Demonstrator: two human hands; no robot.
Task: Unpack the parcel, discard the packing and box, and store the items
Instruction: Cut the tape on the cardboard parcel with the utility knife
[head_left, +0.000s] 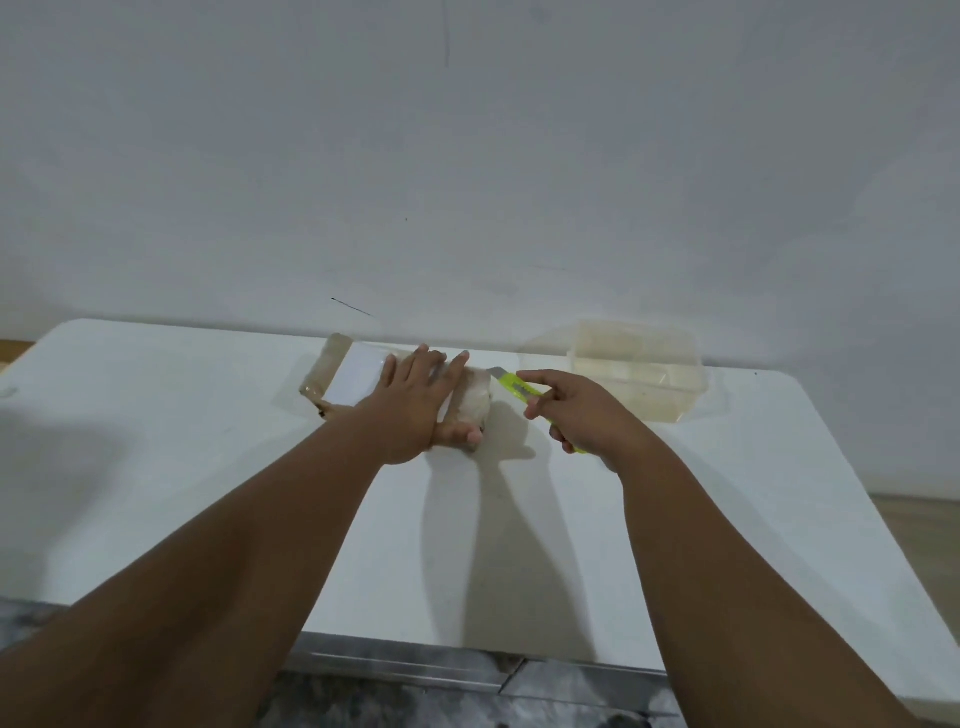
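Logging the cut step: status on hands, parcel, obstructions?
Left hand flat on the parcel, pinning it. Right hand shut on the yellow-green utility knife, blade at the parcel's right end. Parcel still sealed. Clear plastic container right, apart.

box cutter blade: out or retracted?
Out. On the yellow-green box cutter in the right hand, a short grey blade tip shows past the handle's front end, pointing at the taped parcel under the left hand.

Plain white wall, white table, grey floor
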